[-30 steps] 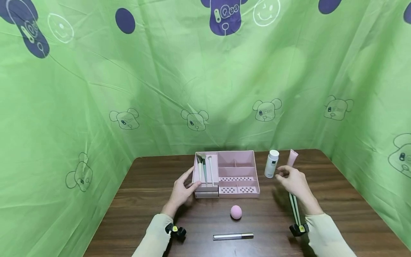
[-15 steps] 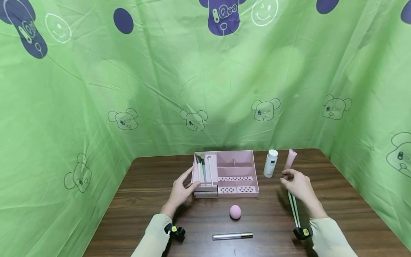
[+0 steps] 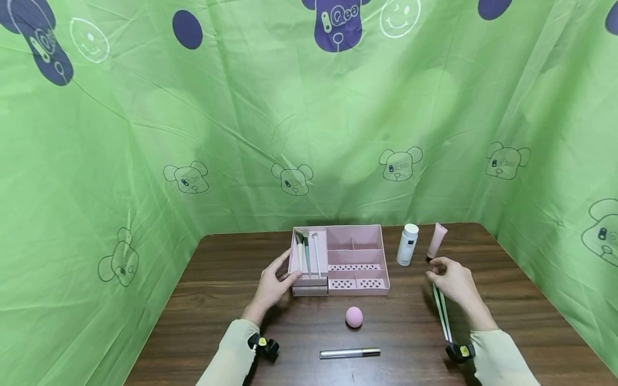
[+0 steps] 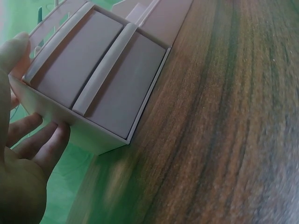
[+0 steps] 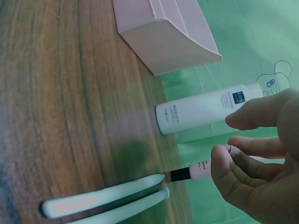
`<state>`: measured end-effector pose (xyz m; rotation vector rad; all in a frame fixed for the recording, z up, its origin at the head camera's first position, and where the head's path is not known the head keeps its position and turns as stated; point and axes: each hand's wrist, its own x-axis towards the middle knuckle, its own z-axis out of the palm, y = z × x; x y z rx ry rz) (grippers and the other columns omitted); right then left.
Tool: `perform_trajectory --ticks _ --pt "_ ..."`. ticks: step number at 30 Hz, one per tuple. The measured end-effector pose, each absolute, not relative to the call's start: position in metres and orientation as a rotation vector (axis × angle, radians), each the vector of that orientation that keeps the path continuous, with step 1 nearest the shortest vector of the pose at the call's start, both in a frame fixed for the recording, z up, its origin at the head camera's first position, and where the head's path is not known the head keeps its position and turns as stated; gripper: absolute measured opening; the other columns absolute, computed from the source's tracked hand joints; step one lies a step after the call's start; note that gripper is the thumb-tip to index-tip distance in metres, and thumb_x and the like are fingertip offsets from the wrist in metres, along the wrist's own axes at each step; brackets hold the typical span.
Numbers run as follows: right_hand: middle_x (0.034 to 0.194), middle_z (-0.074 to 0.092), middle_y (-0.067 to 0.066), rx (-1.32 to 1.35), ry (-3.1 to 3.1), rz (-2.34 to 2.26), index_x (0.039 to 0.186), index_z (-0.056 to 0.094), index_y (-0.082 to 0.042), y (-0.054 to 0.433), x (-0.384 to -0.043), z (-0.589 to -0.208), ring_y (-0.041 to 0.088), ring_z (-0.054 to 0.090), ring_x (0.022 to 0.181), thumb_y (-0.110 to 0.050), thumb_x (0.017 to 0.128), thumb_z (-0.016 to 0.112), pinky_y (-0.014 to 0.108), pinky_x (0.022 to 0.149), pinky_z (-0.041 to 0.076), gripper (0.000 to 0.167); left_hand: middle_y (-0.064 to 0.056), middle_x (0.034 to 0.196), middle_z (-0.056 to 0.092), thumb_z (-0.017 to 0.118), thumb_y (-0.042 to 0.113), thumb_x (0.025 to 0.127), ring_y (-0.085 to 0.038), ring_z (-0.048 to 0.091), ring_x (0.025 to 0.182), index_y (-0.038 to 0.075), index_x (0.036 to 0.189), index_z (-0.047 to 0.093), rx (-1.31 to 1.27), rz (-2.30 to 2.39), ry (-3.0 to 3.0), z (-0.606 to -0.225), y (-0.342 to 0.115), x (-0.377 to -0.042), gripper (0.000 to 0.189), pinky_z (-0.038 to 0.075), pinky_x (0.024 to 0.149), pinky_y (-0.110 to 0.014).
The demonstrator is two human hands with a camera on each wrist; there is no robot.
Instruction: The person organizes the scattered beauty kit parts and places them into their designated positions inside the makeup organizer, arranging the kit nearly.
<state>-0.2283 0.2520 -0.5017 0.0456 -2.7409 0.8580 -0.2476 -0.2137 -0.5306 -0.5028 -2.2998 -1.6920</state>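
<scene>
My left hand [image 3: 267, 289] holds the left front corner of a pink desk organizer [image 3: 358, 242]; in the left wrist view the thumb is at its top edge and the fingers [image 4: 58, 137] lie along its side, beside two drawers. Several makeup brushes [image 3: 307, 256] lie in its upper left tray. My right hand [image 3: 453, 280] hovers just in front of a pink squeeze tube [image 3: 436, 241] standing on its black cap. In the right wrist view the fingers are loosely bent with nothing between them. A white bottle [image 5: 205, 109] stands left of the tube.
Two slim pale green sticks [image 5: 105, 193] lie beneath the right hand. A pink ball [image 3: 354, 317] sits in front of the organizer, and nearer still lies a silver tube [image 3: 350, 353]. Green cloth [image 3: 241, 134] hangs behind the wooden table [image 3: 217, 268].
My right hand has moved right and slightly toward me, away from the white bottle, uncovering the pink tube's black cap. My left hand has stayed at the organizer.
</scene>
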Motion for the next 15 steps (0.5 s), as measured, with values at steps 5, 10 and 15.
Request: perform_trajectory --ticks 5,10,15 --pt "0.084 0.071 0.005 0.028 -2.757 0.851 0.109 0.069 -0.003 0.2544 -0.2265 -0.5047 0.024 0.065 0.079 -0.018 0.081 0.070 0.038 0.066 0.050 0.031 -0.020 0.138 0.055 0.078 0.020 0.084 -0.037 0.059 0.118 0.014 0.144 0.048 -0.496 -1.683 -2.307 -0.5296 -0.2133 -0.2474 0.068 0.055 0.094 -0.038" --pt "0.084 0.071 0.006 0.013 -2.781 0.848 0.109 0.068 -0.003 0.2576 -0.2262 -0.5084 0.025 0.065 0.078 -0.018 0.081 0.070 0.039 0.066 0.050 0.031 -0.017 0.138 0.055 0.079 0.019 0.084 -0.033 0.059 0.119 0.015 0.144 0.049 -0.488 -1.686 -2.295 -0.5329 -0.2132 -0.2484 0.067 0.055 0.094 -0.032" --pt "0.085 0.070 0.006 0.002 -2.799 0.833 0.110 0.067 -0.003 0.2596 -0.2260 -0.5112 0.026 0.065 0.078 -0.020 0.082 0.070 0.042 0.066 0.051 0.033 -0.023 0.138 0.054 0.077 0.013 0.084 -0.039 0.058 0.119 0.010 0.144 0.048 -0.528 -1.706 -2.267 -0.5323 -0.2132 -0.2478 0.067 0.054 0.095 -0.043"
